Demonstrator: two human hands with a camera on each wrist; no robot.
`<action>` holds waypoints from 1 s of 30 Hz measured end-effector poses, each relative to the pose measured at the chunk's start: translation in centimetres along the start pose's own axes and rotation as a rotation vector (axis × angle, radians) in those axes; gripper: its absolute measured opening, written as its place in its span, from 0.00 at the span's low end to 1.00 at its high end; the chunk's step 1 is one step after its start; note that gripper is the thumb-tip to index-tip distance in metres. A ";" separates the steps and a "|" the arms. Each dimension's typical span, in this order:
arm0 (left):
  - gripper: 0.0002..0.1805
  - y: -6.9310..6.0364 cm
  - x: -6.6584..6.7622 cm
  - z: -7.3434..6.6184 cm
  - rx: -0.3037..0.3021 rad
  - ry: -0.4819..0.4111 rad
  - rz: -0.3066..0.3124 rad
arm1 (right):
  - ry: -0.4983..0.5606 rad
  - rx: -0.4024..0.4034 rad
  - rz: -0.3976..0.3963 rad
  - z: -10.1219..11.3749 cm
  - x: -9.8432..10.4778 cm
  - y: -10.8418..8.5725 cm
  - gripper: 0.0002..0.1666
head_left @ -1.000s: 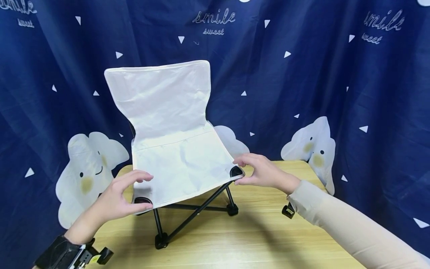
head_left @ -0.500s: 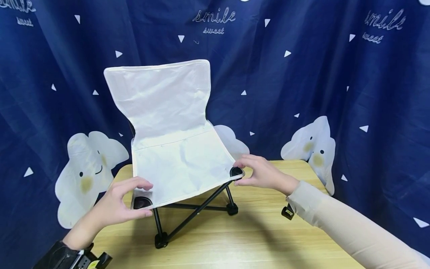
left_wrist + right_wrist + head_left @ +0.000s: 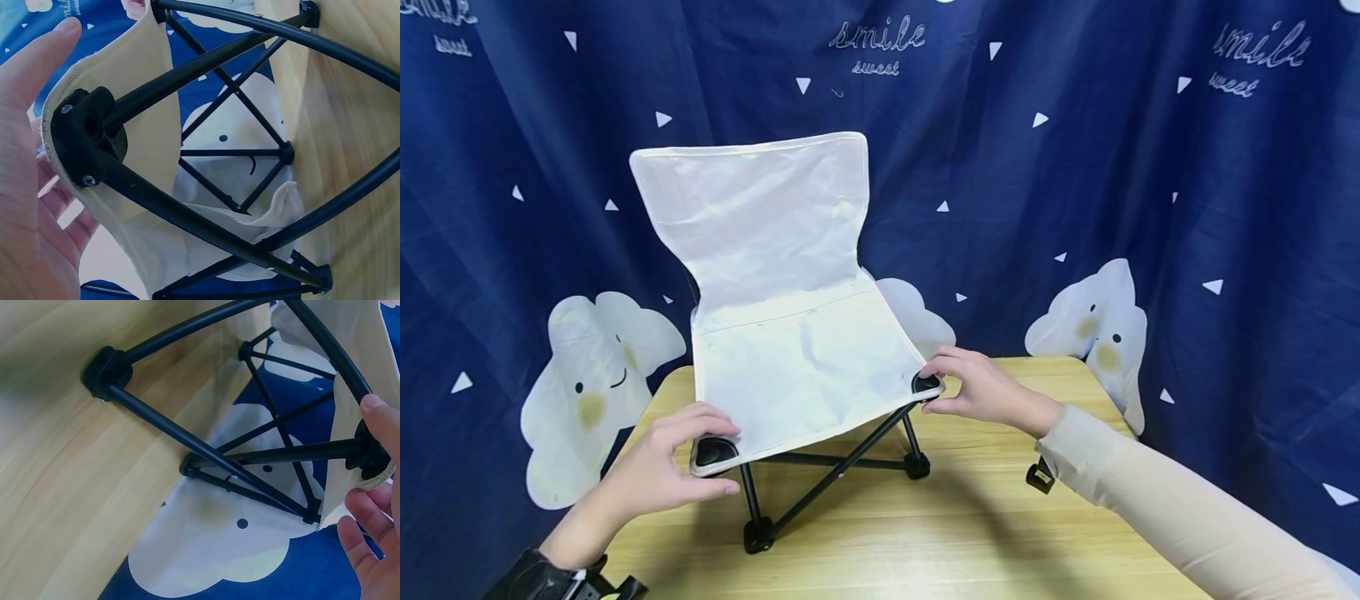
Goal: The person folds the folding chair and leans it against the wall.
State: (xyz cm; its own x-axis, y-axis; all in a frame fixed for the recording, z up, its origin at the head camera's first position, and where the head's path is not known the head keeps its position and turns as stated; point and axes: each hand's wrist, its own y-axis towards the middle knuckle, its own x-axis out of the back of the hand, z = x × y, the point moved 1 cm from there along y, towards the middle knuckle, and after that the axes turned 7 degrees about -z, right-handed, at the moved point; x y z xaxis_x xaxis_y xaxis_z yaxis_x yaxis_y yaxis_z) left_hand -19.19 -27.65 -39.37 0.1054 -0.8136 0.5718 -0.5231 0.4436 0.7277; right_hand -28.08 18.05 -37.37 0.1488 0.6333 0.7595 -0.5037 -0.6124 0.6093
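Observation:
A folding camping chair (image 3: 812,358) with a white fabric seat and backrest stands unfolded on the wooden table, its black legs crossed beneath. At the seat's front left corner, my left hand (image 3: 655,467) lies with its fingers over the fabric; its thumb stands off below the edge. The left wrist view has that thumb (image 3: 56,47) clear of the black corner joint (image 3: 84,137), the fingers partly hidden behind the fabric. On the front right corner, my right hand (image 3: 988,389) pinches, index finger above. In the right wrist view its thumb (image 3: 382,422) touches the leg beside the joint.
The wooden table (image 3: 895,542) bears the chair's black feet (image 3: 759,533). Close behind hangs a dark blue curtain (image 3: 970,250) printed with clouds and triangles. A black wrist mount (image 3: 602,583) sticks out by the left wrist, another small black mount (image 3: 1040,476) under the right sleeve.
My left hand has shifted slightly down and its thumb has moved below the seat's edge, uncovering the black corner patch. The right hand and the chair stay nearly in place.

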 end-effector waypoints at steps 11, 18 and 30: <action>0.27 -0.3 0.0 0.2 -0.042 -0.015 0.002 | 0.018 0.007 -0.039 -0.3 -0.5 -0.2 0.22; 0.32 -0.1 0.1 -0.1 -0.009 0.030 0.037 | 0.042 0.006 -0.054 -0.4 -0.6 -0.2 0.22; 0.37 -0.2 0.1 -0.3 -0.030 0.118 0.027 | 0.073 -0.043 -0.082 -0.3 -1.0 -0.5 0.23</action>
State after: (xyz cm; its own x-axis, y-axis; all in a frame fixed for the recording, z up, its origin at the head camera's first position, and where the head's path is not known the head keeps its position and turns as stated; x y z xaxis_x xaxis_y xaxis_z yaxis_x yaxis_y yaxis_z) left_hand -18.81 -27.70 -39.34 0.1911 -0.7524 0.6304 -0.5018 0.4770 0.7215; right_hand -28.22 17.85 -38.44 0.1293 0.7139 0.6882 -0.5289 -0.5374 0.6568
